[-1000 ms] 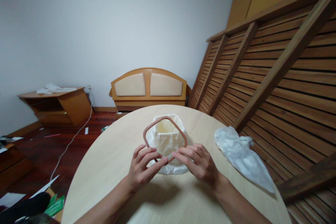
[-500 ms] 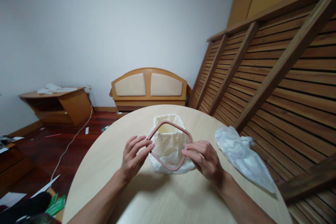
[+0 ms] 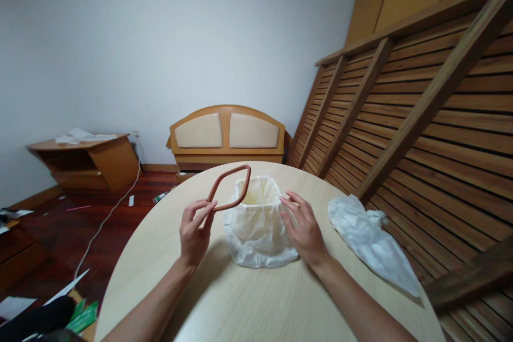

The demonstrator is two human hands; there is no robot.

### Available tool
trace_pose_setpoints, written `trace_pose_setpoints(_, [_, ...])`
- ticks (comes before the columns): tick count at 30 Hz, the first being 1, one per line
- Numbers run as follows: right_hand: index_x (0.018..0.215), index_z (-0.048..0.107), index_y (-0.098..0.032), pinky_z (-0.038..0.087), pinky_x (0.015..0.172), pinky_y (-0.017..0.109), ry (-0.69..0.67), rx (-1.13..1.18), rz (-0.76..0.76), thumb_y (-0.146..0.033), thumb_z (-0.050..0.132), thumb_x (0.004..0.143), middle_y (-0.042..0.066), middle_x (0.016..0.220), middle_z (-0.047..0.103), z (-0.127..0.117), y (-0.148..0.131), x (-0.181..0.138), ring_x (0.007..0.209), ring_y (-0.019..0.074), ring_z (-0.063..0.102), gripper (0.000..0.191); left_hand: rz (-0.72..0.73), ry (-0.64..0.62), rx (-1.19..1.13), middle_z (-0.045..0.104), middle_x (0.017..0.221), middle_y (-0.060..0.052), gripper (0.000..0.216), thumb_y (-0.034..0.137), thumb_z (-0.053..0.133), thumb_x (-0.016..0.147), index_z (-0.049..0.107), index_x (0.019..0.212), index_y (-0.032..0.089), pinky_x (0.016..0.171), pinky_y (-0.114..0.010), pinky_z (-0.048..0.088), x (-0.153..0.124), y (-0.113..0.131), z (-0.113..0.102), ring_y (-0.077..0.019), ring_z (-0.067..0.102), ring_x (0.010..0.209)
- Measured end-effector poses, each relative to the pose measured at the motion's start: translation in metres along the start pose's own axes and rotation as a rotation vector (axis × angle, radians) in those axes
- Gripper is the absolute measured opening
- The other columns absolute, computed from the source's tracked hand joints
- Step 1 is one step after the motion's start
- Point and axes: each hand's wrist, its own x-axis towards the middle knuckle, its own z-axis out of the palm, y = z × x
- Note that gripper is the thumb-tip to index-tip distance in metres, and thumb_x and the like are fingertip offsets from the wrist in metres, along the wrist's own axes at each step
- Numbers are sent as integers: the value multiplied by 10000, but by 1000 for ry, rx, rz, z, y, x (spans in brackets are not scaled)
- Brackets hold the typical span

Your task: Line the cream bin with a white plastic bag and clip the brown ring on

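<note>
A small bin lined with a white plastic bag [image 3: 258, 219] stands in the middle of the round pale table [image 3: 260, 304]. My left hand [image 3: 194, 230] pinches one corner of a reddish-brown rounded-square ring [image 3: 230, 187] and holds it up to the left of the bin, clear of the rim. On the bin's right side, my right hand [image 3: 302, 227] rests with fingers stretched out against the bag.
A crumpled white plastic bag [image 3: 371, 243] lies on the table at the right. A slatted wooden frame [image 3: 420, 112] leans along the right. Beyond the table are a wooden headboard [image 3: 227, 136], a low desk [image 3: 86, 160], a white cable and papers on the dark floor.
The ring, held by both hands over the bin, has come off it. My left hand carried it up and left; my right hand let go and settled on the bag's side.
</note>
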Motion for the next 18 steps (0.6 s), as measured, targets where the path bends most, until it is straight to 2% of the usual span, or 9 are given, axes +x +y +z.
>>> trace_pose_setpoints(3, [1350,592,-258,534,1025,487,-14,40,42,-226,543,985,125,1387,568,3,-4,3,1267,260,567,369,-97,-11,-40,678,1005,-51,250,150,620,940,707,1152,248,824,-347,579,-4,-1,3,-179,665,940])
trace_pose_setpoints(6, [1276,644,-261,553,1005,464,-9,77,53,-220,547,982,115,1357,594,5,-7,5,1237,250,596,313,-173,-26,-86,686,997,-45,233,174,615,947,714,1145,247,805,-324,577,-7,1,4,-171,671,917])
trace_pose_setpoints(13, [1108,670,-243,543,1013,445,-27,121,84,-186,556,964,95,1278,642,7,-7,5,1197,238,627,192,-216,-24,-131,684,998,-34,245,160,629,939,706,1156,244,799,-294,579,-7,5,4,-154,672,909])
trace_pose_setpoints(18, [1036,668,-241,563,958,419,-21,144,73,-172,562,950,77,1142,667,5,-9,6,1097,229,660,154,-223,-24,-108,688,992,-44,232,196,620,950,706,1162,235,777,-300,593,-8,5,4,-161,678,895])
